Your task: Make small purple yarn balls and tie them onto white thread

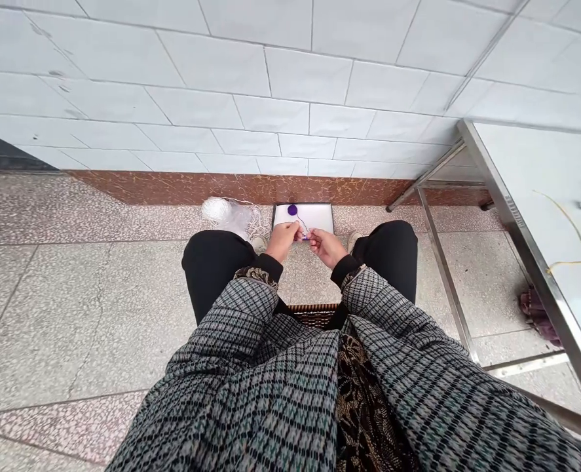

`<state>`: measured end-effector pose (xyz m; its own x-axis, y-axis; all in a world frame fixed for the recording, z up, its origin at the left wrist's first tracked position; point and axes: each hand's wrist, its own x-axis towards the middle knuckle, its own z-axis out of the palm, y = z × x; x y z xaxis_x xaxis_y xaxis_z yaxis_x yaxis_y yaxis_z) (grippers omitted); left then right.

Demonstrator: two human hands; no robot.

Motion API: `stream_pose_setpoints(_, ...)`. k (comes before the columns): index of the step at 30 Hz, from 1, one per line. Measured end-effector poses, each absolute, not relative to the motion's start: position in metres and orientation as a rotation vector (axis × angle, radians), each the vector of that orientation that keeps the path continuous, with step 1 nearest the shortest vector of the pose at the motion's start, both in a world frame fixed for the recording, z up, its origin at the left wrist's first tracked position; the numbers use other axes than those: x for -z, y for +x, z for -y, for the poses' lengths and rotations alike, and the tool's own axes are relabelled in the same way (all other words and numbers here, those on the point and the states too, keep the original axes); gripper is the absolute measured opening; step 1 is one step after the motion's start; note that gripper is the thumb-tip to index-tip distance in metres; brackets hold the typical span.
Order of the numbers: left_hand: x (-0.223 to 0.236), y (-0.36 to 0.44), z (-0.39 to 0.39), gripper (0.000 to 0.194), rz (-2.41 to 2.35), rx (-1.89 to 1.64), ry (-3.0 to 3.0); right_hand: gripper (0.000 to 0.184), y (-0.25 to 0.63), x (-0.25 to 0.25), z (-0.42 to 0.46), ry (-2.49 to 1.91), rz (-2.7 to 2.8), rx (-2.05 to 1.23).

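Nearest, at 6 o'clock: checked grey jacket sleeves [251, 367] over a dark patterned garment, filling the lower frame. Just beyond, a slice of woven brown seat [314, 316] between two black-trousered knees [211, 262].

Centre, between the knees: left hand [283, 239], fingers curled shut, thumb and fingertips pinching a small item. Right hand [327, 248], likewise closed in a pinch at 3 o'clock of the left, the two nearly touching.

Item held: small pink-and-purple piece [304, 236], caught between both hands; too small to make out its form. A thin dark thread [300, 223] runs from it toward 12 o'clock, up to a round purple ball [293, 210].

Beyond the hands, on the floor: white rectangular tray [319, 215] with a dark rim; the purple ball sits at its 10 o'clock corner. At 9 o'clock of the tray, a clear plastic bag [236, 219] with a ball of white yarn [215, 210] and loose white strands.

At 3 o'clock: steel-framed table [516, 216], a yellow cord [572, 229] on its top; a dark red cloth [538, 314] on the floor below.

Farthest: speckled stone floor [74, 295], reddish skirting [196, 187], white wall tiles [270, 85].

No legible writing or labels.
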<state>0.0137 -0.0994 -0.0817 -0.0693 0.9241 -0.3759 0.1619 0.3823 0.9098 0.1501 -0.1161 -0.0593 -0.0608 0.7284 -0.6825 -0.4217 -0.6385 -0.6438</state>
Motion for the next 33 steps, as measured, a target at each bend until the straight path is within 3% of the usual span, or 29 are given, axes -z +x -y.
stream_pose_setpoints(7, 0.072, 0.015, 0.125, 0.038, -1.432, -0.926, 0.895, 0.024, 0.159, 0.060, 0.126, -1.449, 0.582, -1.826)
stream_pose_setpoints(13, 0.071, 0.010, 0.132, 0.037, -1.383, -0.957, 0.857, 0.024, 0.157, 0.062, 0.135, -1.399, 0.790, -2.060)
stream_pose_setpoints(18, 0.073, 0.005, 0.131, 0.033, -1.344, -0.987, 0.821, 0.004, 0.158, 0.069, 0.138, -1.313, 0.942, -2.167)
stream_pose_setpoints(33, 0.093, -0.007, 0.118, 0.024, -1.255, -1.333, 0.444, 0.031, 0.168, 0.067, 0.130, -1.432, 0.887, -2.021)
